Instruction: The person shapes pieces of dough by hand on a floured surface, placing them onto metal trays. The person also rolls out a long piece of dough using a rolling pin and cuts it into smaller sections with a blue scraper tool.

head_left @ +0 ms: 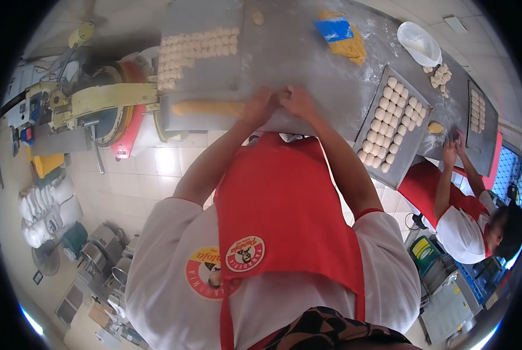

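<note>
My left hand (263, 107) and my right hand (299, 101) meet over the steel table, their fingers bent inward and nearly touching. Whatever is between the fingertips is too small and blurred to make out. Just left of my left hand, a long roll of yellow dough (207, 108) lies along the table's near edge, its right end close to my wrist. Beyond it to the left, a tray (211, 79) carries rows of pale dough balls (200, 48). A lone small dough piece (258, 18) sits on the far part of the table.
A yellow mass with a blue sheet (341, 35) and a white tub (418, 44) lie far right. Dough balls fill much of a tray (402, 166) on the right. Beside it a co-worker's hands (454, 149) work near yellow dough (435, 127). A cream-coloured machine (106, 99) stands left.
</note>
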### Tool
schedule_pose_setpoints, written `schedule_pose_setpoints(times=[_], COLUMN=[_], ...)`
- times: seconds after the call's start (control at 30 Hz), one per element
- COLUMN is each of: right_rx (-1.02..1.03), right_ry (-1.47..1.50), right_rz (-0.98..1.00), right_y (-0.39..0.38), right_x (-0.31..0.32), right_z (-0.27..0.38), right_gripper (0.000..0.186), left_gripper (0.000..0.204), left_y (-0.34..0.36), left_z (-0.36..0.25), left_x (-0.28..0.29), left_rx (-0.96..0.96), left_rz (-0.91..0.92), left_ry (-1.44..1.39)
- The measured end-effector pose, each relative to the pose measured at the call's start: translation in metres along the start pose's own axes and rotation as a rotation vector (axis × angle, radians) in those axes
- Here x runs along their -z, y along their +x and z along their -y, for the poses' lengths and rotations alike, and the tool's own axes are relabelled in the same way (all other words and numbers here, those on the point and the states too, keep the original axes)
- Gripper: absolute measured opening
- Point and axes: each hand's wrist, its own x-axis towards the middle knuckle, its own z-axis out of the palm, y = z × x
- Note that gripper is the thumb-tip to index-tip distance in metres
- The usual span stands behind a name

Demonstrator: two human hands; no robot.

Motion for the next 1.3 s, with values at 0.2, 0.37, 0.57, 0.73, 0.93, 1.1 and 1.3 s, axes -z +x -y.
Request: schedule_pose_setpoints(times=[0.2, 0.37, 0.57, 0.73, 0.93, 1.1, 1.3], right_rx=[-0.345, -0.435, -0.667, -0.195, -0.021, 0.016, -0.024], right_ry=[0.792, 1.233, 1.122, 0.706, 0.657, 0.604, 0.716], right_rz=[-0.076, -0.224, -0.23, -0.16, -0.241, -0.42, -0.386], right_y=[0.019, -0.006, -0.071, -0.075, -0.036, -0.037, -0.048], right_x=[0.04, 0.101, 0.099, 0.059, 0.052, 0.067, 0.079], right_z=[0.004, -0.011, -0.054, -0.033, 0.101, 0.142, 0.101], right_gripper=[0.029, 0.024, 0.02, 0.024, 0.026, 0.017, 0.012], left_gripper=[0.029, 0.032, 0.018, 0.009, 0.022, 0.021, 0.024], left_y=[0.031, 0.023, -0.035, -0.031, 0.047, 0.071, 0.073], left_z=[0.005, 0.111, 0.211, 0.194, -0.01, -0.082, -0.087], left_x=[0.033, 0.112, 0.198, 0.164, 0.091, 0.07, 0.067], left_rx=[-0.017, 0.379, 0.459, 0.674, 0.602, 0.616, 0.666], left_rz=[-0.094, -0.602, -0.369, -0.507, -0.126, -0.058, 0.229], left_ry=[-0.004, 0.275, 0.638, -1.099, -1.413, -1.264, -0.994])
